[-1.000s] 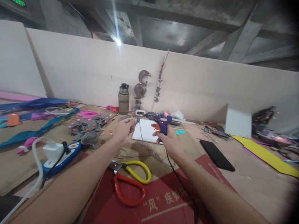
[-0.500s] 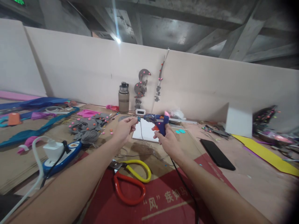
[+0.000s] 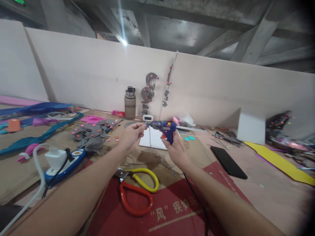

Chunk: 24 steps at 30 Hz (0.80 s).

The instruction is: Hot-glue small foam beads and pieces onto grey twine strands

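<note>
Dim scene, ceiling lamp [image 3: 124,42] flares, corners vignetted.

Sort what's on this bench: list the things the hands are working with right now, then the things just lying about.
In hand:
- blue glue gun, gripped by the right hand
- small piece pinched by the left hand at the gun's nozzle
- thin string hanging from that piece

Lying about:
- scissors
- water bottle
- black phone
- power strip
- grey felt pieces
- yellow sheet

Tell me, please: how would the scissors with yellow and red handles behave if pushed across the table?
The scissors lie flat on red cardboard, so they would probably slide, not roll. Their large looped handles look rigid, and they seem rather heavy for their size.
</note>
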Available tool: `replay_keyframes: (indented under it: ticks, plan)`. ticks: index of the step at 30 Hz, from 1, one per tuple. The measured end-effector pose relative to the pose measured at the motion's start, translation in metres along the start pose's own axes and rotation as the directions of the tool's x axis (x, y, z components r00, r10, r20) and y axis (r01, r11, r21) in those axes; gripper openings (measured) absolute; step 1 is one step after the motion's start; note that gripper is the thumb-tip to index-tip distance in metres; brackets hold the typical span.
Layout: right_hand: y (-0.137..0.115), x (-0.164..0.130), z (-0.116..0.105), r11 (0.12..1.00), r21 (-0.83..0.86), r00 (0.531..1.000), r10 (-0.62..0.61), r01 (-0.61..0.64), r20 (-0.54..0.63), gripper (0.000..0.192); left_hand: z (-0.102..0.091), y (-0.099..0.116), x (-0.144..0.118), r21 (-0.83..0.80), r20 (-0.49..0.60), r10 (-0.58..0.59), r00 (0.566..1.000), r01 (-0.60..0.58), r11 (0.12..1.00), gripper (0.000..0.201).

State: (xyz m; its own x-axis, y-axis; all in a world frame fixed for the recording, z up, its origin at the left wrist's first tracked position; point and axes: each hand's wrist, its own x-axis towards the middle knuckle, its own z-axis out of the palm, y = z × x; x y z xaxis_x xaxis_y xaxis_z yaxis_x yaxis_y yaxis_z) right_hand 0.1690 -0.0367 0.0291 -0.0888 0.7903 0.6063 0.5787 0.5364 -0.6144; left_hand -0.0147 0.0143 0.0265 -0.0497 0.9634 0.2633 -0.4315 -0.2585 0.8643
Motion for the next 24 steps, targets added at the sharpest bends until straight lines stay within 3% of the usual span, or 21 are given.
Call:
replay_keyframes:
  ticks: [8, 13, 24]
  plan:
    - [0.0045, 0.0007, 0.0024, 1.0, -0.005, 1.0, -0.023, 0.023, -0.015, 0.027, -0.0003, -0.0006, 0.0, 0.081, 0.0, 0.046, 0.999, -0.046, 0.996, 0.023]
    - [0.0018, 0.0002, 0.0023, 1.0, -0.015, 1.0, -0.025, 0.025, -0.005, 0.024, 0.0005, -0.0002, 0.0004, 0.076, -0.021, 0.046, 0.999, -0.044, 0.996, 0.026]
    - [0.0003, -0.0013, 0.0044, 0.999, -0.041, 0.999, 0.012, -0.013, -0.03, 0.035, 0.002, -0.0003, -0.0011, 0.077, 0.006, 0.038, 0.999, -0.039, 0.996, 0.023]
